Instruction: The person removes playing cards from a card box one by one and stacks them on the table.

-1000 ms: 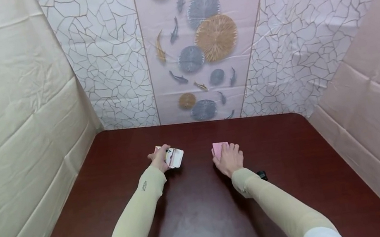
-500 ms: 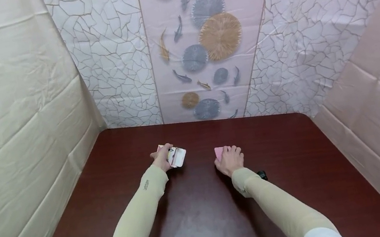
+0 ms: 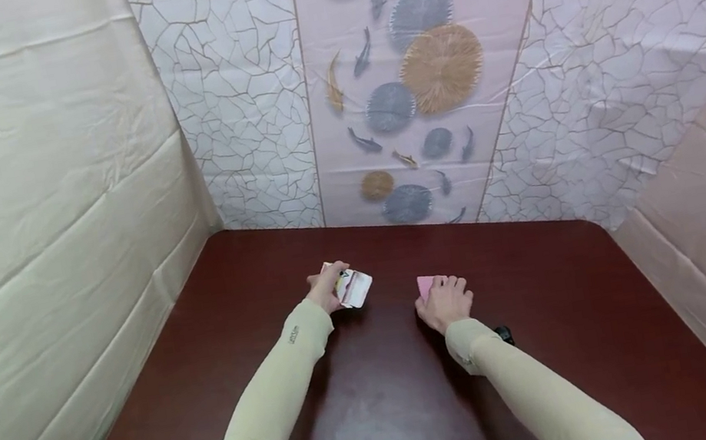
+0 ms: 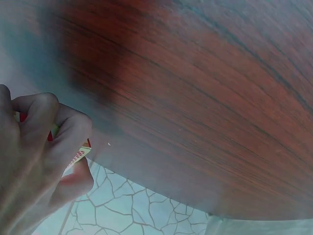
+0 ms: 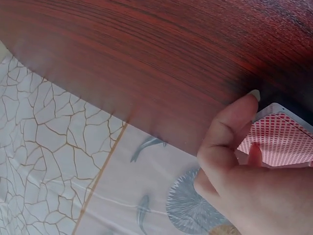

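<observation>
My left hand (image 3: pixel 328 289) grips a small white playing card box (image 3: pixel 355 290) with coloured print, its flap end pointing right. In the left wrist view, the fingers of the left hand (image 4: pixel 41 142) curl over the box, and only a patterned corner of the card box (image 4: pixel 78 155) shows past them. My right hand (image 3: pixel 446 303) holds a deck of playing cards (image 3: pixel 427 285), pinkish in the head view. Up close in the right wrist view, the deck (image 5: pixel 279 139) has a red-and-white lattice back and pale edges, with the right hand (image 5: pixel 239 166) bent around it.
Both hands are over the far half of a dark reddish-brown wooden table (image 3: pixel 372 419). A patterned cloth (image 3: pixel 251 112) hangs behind the table's far edge, and beige cloth walls (image 3: pixel 66 221) rise on both sides. A small black device (image 3: pixel 504 335) sits at the right wrist.
The head view has turned left, so the scene shifts rightward. The gap between card box and deck has narrowed slightly. Both hands keep their holds.
</observation>
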Action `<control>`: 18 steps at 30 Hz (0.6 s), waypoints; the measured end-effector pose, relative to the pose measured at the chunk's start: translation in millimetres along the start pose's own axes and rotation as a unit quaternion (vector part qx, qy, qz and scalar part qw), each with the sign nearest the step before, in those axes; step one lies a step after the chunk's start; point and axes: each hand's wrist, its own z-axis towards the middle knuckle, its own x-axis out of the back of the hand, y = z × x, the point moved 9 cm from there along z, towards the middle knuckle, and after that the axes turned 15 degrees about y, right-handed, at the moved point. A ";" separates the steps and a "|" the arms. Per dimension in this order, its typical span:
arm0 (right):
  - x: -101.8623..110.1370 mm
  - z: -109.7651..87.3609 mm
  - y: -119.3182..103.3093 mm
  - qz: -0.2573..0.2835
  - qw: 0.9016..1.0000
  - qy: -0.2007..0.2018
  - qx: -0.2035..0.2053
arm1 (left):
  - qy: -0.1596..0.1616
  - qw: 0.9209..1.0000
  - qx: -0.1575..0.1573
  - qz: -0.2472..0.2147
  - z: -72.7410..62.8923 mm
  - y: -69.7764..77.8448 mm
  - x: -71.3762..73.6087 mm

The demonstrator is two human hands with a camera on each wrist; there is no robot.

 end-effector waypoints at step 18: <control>77.4 -21.5 -108.9 0.210 0.895 0.210 0.333 | -0.004 0.999 0.002 0.041 -4.6 1.4 -13.9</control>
